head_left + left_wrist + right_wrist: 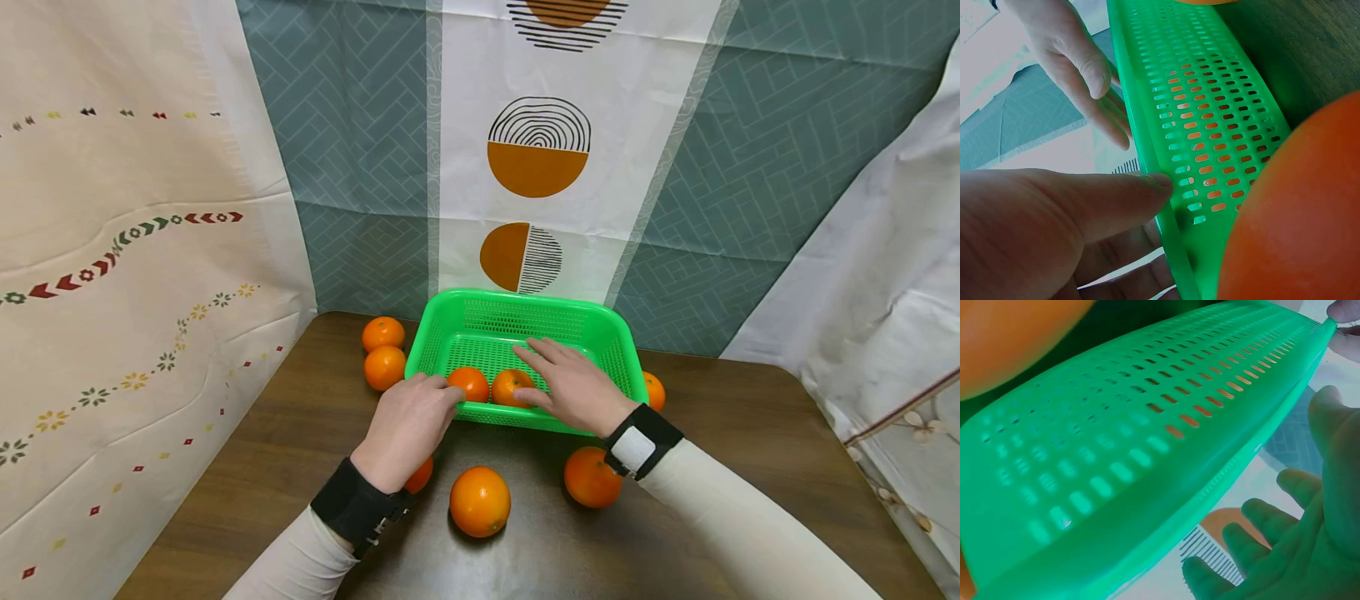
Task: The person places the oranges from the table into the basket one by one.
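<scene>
My left hand (411,421) grips the front left rim of a green perforated plastic basket (517,317). In the left wrist view its thumb (1129,194) lies at the rim's outer side, with the fingers partly hidden behind the wall. Two oranges (469,384) sit inside, near the front wall. My right hand (577,387) is held over the basket's right part, fingers spread and holding nothing. In the right wrist view its fingers (1263,522) are apart from the basket rim. The right-hand orange (512,387) in the basket is partly covered by that hand.
In front of the basket on the brown table (720,433) lie an orange (480,502), another orange (592,477) by my right wrist and one half hidden behind my left wrist. Two more (384,350) stand left of the basket, one (654,392) right. Patterned cloth hangs behind.
</scene>
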Available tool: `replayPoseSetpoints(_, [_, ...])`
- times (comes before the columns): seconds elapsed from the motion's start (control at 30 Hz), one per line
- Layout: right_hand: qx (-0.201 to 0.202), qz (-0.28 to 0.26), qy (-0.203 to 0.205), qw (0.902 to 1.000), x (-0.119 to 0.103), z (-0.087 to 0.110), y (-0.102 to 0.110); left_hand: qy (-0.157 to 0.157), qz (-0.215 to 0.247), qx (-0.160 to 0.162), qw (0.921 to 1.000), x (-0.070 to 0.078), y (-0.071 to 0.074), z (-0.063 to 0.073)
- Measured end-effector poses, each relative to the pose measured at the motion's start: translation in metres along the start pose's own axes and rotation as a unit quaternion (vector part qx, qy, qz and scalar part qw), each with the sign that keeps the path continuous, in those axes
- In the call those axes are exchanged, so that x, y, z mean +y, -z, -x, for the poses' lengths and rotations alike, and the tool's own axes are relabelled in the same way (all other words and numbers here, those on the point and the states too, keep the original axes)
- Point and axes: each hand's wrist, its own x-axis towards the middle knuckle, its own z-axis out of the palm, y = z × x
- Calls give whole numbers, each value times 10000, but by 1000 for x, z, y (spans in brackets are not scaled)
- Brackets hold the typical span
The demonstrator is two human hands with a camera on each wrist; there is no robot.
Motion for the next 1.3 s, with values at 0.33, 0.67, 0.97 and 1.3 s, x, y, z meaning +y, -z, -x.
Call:
replayPoseSetpoints(0.33, [446,341,147,9983,-3,19,2,7,52,23,10000,0,0,0])
replayPoseSetpoints(0.67, [461,281,46,9985,4,31,3,30,38,23,10000,-1,0,1])
replayPoseSetpoints(0.97, [546,333,-114,9979,9,51,9,12,66,57,10000,-1,0,1])
replayPoseSetpoints(1.3, [781,424,-278,9957,18,84,14,-14,49,38,10000,-1,0,0])
